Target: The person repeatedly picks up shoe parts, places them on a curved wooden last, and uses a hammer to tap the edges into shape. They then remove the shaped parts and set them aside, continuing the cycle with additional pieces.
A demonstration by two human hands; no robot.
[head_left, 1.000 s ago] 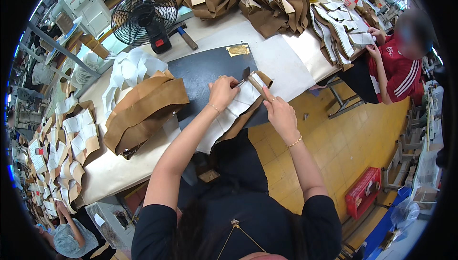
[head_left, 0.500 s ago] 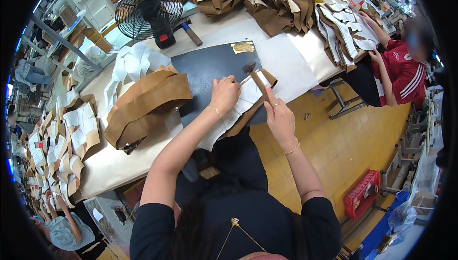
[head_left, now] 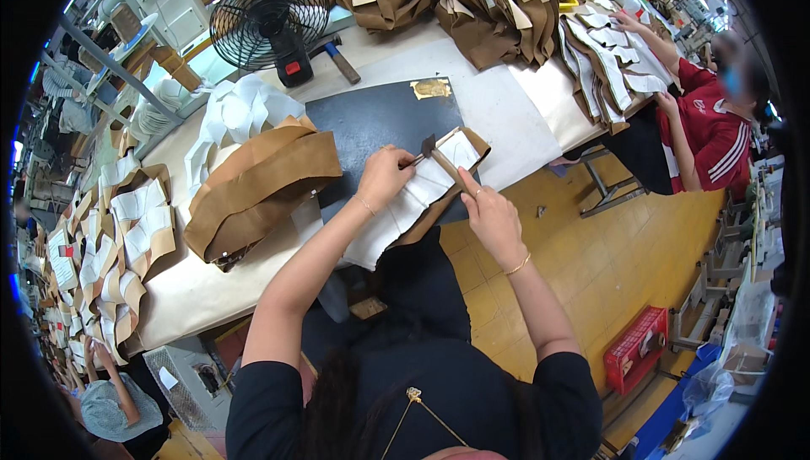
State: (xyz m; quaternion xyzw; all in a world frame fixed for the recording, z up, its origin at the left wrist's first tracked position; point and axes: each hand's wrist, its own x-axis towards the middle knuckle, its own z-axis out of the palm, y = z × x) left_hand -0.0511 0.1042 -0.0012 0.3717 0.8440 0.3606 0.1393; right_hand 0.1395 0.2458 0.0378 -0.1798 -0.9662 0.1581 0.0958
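My right hand (head_left: pixel 494 217) is wrapped round the wooden handle of a small hammer (head_left: pixel 447 166). Its dark head is over the white-backed brown piece (head_left: pixel 412 200), close to my left fingertips; whether it touches is not plain. My left hand (head_left: pixel 386 175) pinches a thin, dark, rod-like tool (head_left: pixel 415 159), mostly hidden by the fingers, at the piece's upper side. White backing faces up, with brown material showing along the right edge and far end. The piece lies partly on a dark flat board (head_left: pixel 371 118), and its near end hangs over the table edge.
A stack of brown pieces (head_left: pixel 261 182) stands left of the board. Behind it are white pieces (head_left: pixel 240 110), a black fan (head_left: pixel 270 26) and another hammer (head_left: pixel 342 64). Brown bundles (head_left: pixel 498 5) line the far side. At right, a co-worker in red (head_left: pixel 709 123) handles pieces.
My right hand has drawn down and the hammer head has come nearer my left fingers. My left hand has shifted slightly left and toward me, and the thin tool now shows.
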